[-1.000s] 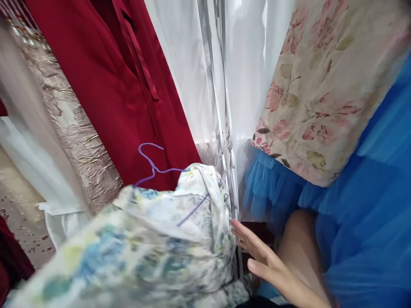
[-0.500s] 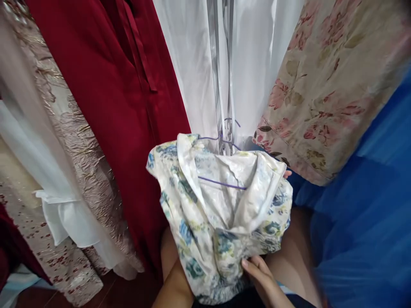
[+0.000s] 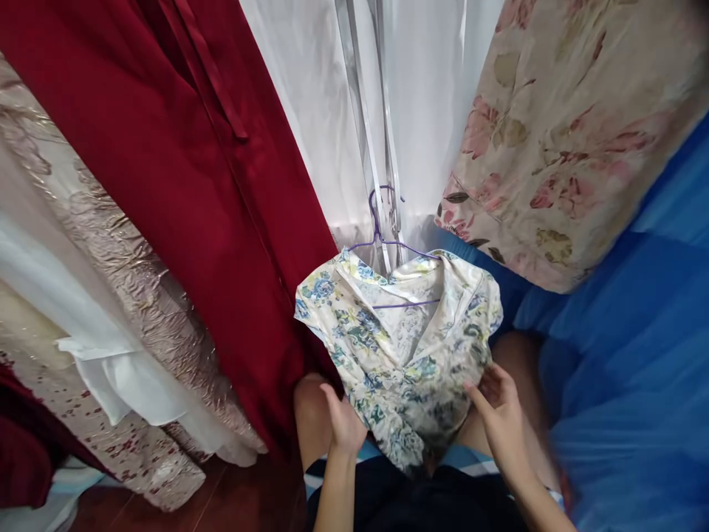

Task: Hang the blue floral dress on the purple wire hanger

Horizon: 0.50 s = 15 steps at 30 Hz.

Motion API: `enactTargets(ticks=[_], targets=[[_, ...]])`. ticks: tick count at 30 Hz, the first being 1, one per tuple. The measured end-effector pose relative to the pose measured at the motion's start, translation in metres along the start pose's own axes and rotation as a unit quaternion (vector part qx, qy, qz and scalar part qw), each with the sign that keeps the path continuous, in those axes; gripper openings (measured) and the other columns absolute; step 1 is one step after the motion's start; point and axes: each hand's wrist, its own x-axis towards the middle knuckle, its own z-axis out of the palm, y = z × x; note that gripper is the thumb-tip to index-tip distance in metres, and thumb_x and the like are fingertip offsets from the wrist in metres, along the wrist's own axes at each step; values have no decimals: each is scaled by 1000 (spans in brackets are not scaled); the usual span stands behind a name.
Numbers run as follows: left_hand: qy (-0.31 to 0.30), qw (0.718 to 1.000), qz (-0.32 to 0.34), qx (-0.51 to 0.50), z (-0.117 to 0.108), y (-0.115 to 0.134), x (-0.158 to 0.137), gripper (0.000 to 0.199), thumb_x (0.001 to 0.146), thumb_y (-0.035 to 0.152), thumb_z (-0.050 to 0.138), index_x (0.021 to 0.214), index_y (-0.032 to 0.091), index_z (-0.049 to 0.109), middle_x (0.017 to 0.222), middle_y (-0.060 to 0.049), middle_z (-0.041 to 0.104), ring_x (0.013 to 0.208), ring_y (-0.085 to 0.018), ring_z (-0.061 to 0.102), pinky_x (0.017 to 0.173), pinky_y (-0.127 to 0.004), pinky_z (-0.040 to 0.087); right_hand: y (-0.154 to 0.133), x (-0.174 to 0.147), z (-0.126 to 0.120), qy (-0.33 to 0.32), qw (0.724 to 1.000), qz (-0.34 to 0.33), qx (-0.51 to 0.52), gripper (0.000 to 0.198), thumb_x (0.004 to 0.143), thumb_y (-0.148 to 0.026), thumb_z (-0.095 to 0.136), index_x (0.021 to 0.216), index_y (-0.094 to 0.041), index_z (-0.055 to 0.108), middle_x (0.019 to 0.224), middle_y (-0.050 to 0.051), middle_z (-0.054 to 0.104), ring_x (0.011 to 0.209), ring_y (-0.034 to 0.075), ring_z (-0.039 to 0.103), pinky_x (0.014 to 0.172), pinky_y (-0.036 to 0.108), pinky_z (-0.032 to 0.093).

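A floral blouse (image 3: 365, 332) in white, blue, green and yellow is on a purple wire hanger (image 3: 377, 235), its V-shaped neckline facing me. The hanger's bar crosses inside the neck opening. At the blouse's lower left side is my left hand (image 3: 348, 427), open, thumb stretched up and apart; its fingers are partly hidden behind the cloth. My right hand (image 3: 503, 405) is closed on the blouse's right side, thumb in front. The blouse's lower part is bunched and somewhat blurred above my lap.
Long garments hang around me: a dark red one (image 3: 221, 222) on the left, a white one (image 3: 299, 96) with grey ribbons (image 3: 362, 111) ahead, a pink-flowered one (image 3: 532, 170) and a blue one (image 3: 620, 384) on the right. Patterned pale dresses (image 3: 133, 244) hang far left above a dark red-brown floor (image 3: 233, 495).
My left hand has come out from beneath the blouse to its left side. My right hand has moved up and right along it. The blouse now lies flatter, with the hanger hook more visible.
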Motion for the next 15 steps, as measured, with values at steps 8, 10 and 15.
enactTargets(ticks=[8, 10, 15], targets=[[47, 978, 37, 201, -9, -16, -17, 72, 80, 44, 76, 144, 23, 50, 135, -11, 63, 133, -30, 53, 115, -40, 38, -25, -40, 61, -318, 936, -75, -130, 25, 97, -42, 52, 91, -20, 62, 83, 4, 64, 79, 20, 60, 73, 30, 46], [33, 970, 54, 236, -11, -11, -20, 65, 83, 45, 72, 140, 22, 51, 135, -12, 62, 131, -30, 54, 114, -40, 39, -34, -45, 71, -343, 924, -89, -142, 27, 98, -40, 48, 84, -20, 59, 74, 1, 60, 70, 18, 56, 67, 28, 42], [155, 884, 247, 366, -19, -5, -37, 57, 87, 45, 65, 136, 25, 43, 137, -14, 53, 128, -29, 53, 109, -44, 42, -57, -43, 68, -354, 910, -112, -182, 29, 96, -37, 51, 74, -20, 58, 63, -1, 56, 60, 16, 52, 60, 26, 35]])
